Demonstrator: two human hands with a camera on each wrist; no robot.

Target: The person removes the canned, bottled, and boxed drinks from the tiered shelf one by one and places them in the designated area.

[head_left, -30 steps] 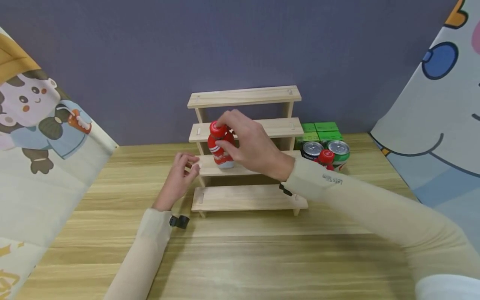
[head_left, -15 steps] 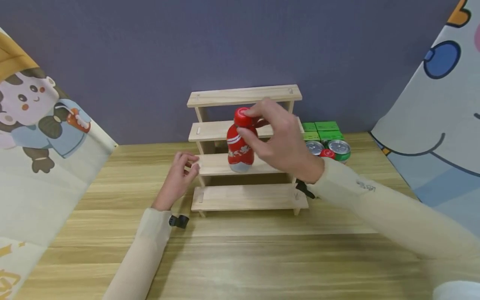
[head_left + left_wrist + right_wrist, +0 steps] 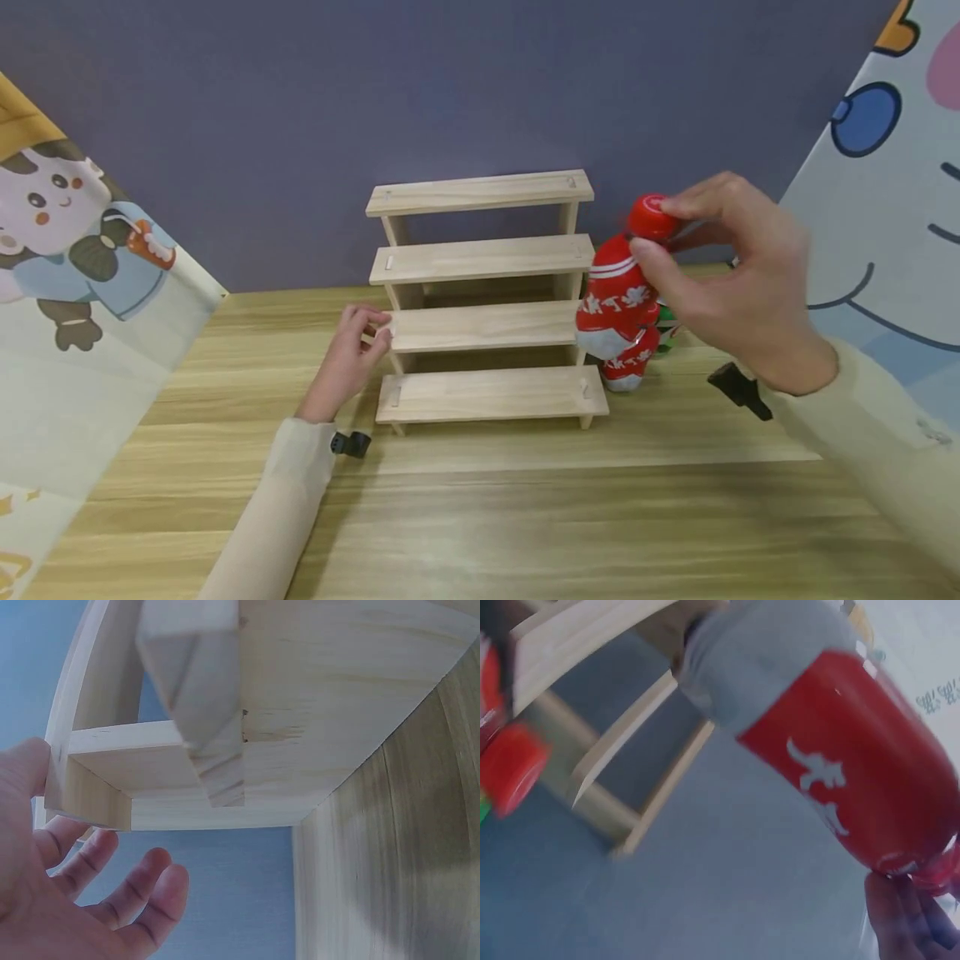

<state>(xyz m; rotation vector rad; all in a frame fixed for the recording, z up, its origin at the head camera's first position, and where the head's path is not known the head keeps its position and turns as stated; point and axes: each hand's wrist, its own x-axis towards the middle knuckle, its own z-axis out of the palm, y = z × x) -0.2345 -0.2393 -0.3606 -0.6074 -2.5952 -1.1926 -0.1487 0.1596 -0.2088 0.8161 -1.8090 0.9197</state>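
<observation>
My right hand (image 3: 742, 283) pinches a red plastic bottle (image 3: 617, 287) at its cap and neck, off to the right of the shelf. The bottle hangs tilted, its white base toward the lower left; the right wrist view shows its red label (image 3: 855, 750) close up. At the stepped wooden shelf (image 3: 487, 327), my left hand (image 3: 348, 358) grips the left end of the second tier from the bottom. In the left wrist view, the thumb lies on one side of the board end (image 3: 94, 791) and the fingers reach round the other.
A second red bottle (image 3: 626, 371) stands on the table (image 3: 480, 517) right beside the shelf, partly behind the held one. A green can (image 3: 666, 321) shows behind it, mostly covered by my right hand. A dark wall (image 3: 480, 92) rises behind the shelf.
My right hand has lifted the red bottle off the shelf tier and carried it rightward past the shelf's end, tilting it. My left hand keeps its place on the shelf.
</observation>
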